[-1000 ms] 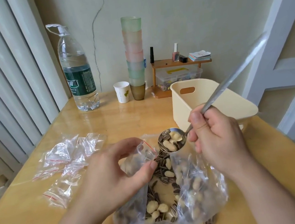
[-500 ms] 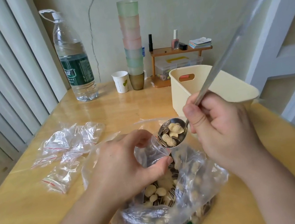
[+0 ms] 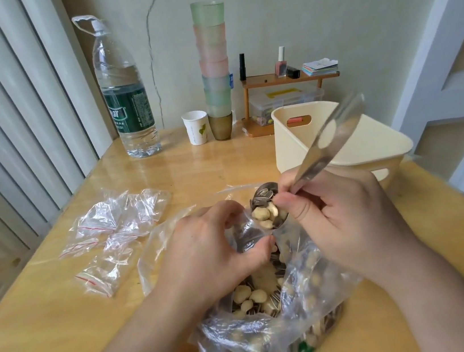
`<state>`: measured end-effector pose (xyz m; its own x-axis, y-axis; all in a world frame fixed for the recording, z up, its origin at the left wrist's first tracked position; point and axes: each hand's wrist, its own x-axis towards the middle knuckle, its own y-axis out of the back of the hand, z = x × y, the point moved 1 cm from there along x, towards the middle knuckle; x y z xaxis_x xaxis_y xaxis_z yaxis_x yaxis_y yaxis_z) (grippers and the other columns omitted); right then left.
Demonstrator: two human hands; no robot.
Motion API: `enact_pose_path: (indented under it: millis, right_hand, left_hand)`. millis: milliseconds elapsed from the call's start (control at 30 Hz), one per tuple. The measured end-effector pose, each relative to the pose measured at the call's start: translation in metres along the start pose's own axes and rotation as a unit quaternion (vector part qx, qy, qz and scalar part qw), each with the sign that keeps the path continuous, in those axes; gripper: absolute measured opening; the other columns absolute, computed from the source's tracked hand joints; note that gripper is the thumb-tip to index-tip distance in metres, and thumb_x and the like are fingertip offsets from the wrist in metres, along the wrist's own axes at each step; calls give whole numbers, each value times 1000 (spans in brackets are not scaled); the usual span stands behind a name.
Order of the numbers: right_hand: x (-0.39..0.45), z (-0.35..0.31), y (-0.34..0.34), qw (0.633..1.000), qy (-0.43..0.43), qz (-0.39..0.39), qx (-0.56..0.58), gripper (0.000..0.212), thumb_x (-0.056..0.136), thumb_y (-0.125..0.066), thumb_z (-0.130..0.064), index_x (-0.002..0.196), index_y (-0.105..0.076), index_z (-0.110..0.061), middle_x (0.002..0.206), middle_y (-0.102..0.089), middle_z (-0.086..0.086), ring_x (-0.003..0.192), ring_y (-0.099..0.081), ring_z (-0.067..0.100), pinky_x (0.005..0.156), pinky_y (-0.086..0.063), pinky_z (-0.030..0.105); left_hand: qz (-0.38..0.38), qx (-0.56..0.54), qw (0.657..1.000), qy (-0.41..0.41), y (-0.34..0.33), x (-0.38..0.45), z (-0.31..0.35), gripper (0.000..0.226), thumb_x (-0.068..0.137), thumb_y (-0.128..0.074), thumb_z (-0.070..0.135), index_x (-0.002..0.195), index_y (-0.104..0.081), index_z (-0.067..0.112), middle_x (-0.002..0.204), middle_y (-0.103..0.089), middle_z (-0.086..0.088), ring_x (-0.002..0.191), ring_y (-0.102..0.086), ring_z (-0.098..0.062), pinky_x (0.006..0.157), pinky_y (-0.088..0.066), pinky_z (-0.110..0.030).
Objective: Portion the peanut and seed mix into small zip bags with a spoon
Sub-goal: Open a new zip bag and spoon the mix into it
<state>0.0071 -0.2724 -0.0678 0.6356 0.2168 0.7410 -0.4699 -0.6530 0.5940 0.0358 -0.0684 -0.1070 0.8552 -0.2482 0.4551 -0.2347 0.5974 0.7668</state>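
Over table (image 3: 68,333), hands pinch spoon (image 3: 270,210) and small bag (image 3: 246,235).

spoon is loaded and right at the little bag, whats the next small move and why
Probably tip the spoon further so the mix slides into the small zip bag. The left hand pinches its mouth open right under the bowl, and the right hand already holds it tilted there.

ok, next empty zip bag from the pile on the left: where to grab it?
Pinch the nearest empty zip bag at its red-lined zip edge, coming from above with the left hand. It lies flat and limp on the table, a bit apart from the others, and the zip strip looks like its stiffest part.
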Motion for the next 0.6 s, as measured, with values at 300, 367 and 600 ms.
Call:
enact_pose_path:
  millis: [300, 367, 600]
  right_hand:
    - [1, 3, 4, 1000, 5, 14, 19, 20, 102, -62, -30, 88, -70, -17, 67, -53, -14, 63, -51, 7, 61, -42, 26]
    - [1, 2, 4, 999, 20, 19, 19, 19, 102, -63, -24, 87, -71, -14, 69, -47, -21, 64, -47, -3, 62, -36, 15]
    - [0, 0, 0, 999, 41, 31, 18, 21, 102, -64, -21, 90, -73, -6, 79, -55, -13, 71, -51, 5, 70, -44, 19]
  left_hand:
    - [0, -3, 1000, -1, 2, 0, 1, 65, 74, -61, 78, 113, -71, 27, 94, -72, 17, 91, -69, -5, 82, -59, -31]
    - [4, -5, 1000, -2, 2, 0, 2, 64, 75, -61, 78, 111, -72, 27, 90, -71, 17, 89, -69, -5, 81, -58, -30]
    - [7, -20, 1000, 15, 4, -2, 1, 68, 72, -59, 80, 112, -73, 27, 91, -72, 18, 89, -68, -1, 77, -45, -10]
